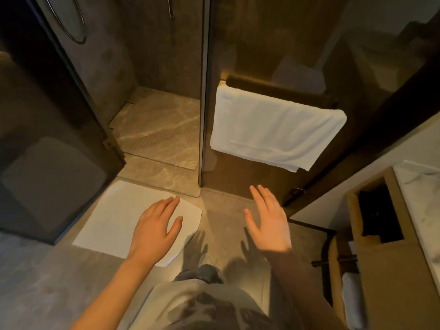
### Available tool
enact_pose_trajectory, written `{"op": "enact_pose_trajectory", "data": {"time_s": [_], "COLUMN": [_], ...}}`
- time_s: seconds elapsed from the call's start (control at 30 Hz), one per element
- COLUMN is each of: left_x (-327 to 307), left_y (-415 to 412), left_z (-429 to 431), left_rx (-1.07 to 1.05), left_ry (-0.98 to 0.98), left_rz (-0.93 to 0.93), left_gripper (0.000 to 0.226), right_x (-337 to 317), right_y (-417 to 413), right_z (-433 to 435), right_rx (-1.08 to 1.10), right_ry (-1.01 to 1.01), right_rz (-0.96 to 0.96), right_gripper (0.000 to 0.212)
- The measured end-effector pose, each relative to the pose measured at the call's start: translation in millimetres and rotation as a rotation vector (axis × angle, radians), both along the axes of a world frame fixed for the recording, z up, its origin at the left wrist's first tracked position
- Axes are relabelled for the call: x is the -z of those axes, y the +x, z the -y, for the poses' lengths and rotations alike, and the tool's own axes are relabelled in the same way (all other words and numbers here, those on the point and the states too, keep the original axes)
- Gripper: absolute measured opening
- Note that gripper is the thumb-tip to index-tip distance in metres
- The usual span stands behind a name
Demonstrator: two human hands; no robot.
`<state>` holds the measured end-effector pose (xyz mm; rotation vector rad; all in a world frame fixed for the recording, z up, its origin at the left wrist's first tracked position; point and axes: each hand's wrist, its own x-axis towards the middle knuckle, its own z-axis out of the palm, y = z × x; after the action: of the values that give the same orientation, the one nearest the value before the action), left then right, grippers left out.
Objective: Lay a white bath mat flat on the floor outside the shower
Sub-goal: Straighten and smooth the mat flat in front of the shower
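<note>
1. On the floor (pixel 226 225) just outside the shower threshold (pixel 162 172), the white bath mat (pixel 114 217) lies flat, its left edge beside the dark glass door (pixel 54 151).
2. The left hand (pixel 156 228) hangs over the mat's right part, fingers (pixel 170 203) released, grasping nothing.
3. The right hand (pixel 269 220) is spread over bare floor, empty.
4. A white towel (pixel 273 134) hangs on the wall beyond.

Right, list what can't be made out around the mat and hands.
- White bath mat, head view: its near right part is hidden by the left hand, so flatness there is unclear.
- Right hand: height above the floor is unclear.
- Mat's left corner meets the dark glass door; overlap unclear.
</note>
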<state>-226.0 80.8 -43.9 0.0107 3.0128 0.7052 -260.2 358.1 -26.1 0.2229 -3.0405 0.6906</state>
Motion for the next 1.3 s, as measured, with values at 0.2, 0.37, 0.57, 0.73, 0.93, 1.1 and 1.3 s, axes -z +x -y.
{"op": "enact_pose_trajectory", "data": {"time_s": [0.2, 0.37, 0.57, 0.73, 0.93, 1.1, 1.3], "left_x": [-1, -18, -17, -8, 8, 28, 72], "left_y": [-79, -124, -126, -98, -61, -40, -40], "left_z": [-39, -57, -85, -157, -245, -266, -243], "left_rx": [0.001, -0.069, -0.359, -0.731, -1.026, -1.152, -1.153], "left_ry": [-0.037, -0.083, -0.116, -0.087, -0.016, -0.013, 0.057], "left_rz": [0.008, -0.014, 0.016, 0.068, 0.153, 0.196, 0.272], "left_gripper": [0.058, 0.054, 0.056, 0.056, 0.057, 0.055, 0.058], "right_x": [-5, -5, 8, 6, 23, 48, 94], "right_y": [-84, -155, -218, -255, -267, -262, -263], "right_z": [-25, -31, -31, -30, -41, -31, 0], "right_rx": [-0.141, -0.261, -0.585, -0.914, -1.221, -1.289, -1.275], "right_ry": [0.009, -0.007, -0.036, 0.095, 0.151, 0.135, 0.163], "right_rz": [-0.052, -0.110, -0.147, 0.021, 0.080, 0.144, 0.195], "right_gripper": [0.057, 0.052, 0.041, 0.057, 0.053, 0.052, 0.051]}}
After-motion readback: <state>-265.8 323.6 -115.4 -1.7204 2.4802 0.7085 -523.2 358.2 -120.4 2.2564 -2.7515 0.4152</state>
